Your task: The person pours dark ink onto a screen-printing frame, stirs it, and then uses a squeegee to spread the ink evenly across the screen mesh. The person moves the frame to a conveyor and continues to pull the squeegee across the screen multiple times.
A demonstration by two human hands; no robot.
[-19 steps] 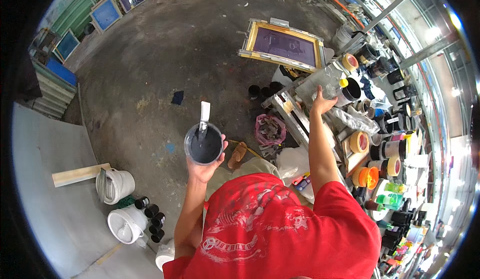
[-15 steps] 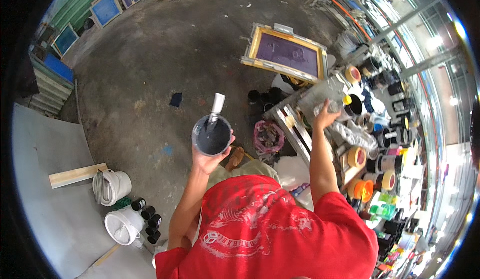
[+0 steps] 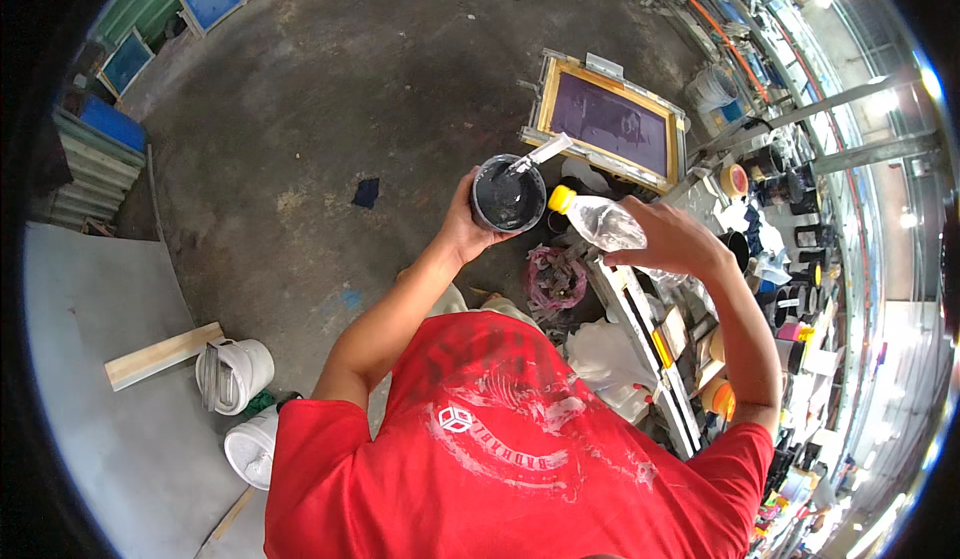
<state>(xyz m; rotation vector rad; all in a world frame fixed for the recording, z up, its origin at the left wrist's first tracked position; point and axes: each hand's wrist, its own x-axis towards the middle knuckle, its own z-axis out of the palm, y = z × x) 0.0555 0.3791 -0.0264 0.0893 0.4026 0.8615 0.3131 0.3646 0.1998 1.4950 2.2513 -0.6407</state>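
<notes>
My left hand (image 3: 465,227) is wrapped round a tub of dark ink (image 3: 500,209), held up in front of my body. Out of the tub leans a pale flat stirring stick (image 3: 541,154), its lower end in the ink. My right hand (image 3: 665,239) grips a clear plastic bottle (image 3: 607,223) with a yellow cap (image 3: 562,199). The bottle is tilted, its capped end pointing at the tub's right side, a small gap apart from the rim. Whether the cap has a hole cannot be made out.
Beyond the tub lies a wood-framed printing screen (image 3: 610,124). A pink-lined bin (image 3: 556,279) stands below the bench edge (image 3: 655,359). Jars and tape rolls crowd the bench at right. White buckets (image 3: 238,374) stand at lower left by a grey panel (image 3: 110,299).
My right hand has lifted the bottle off the bench area and brought it left, tilted toward the tub. My left hand has carried the tub right and farther out.
</notes>
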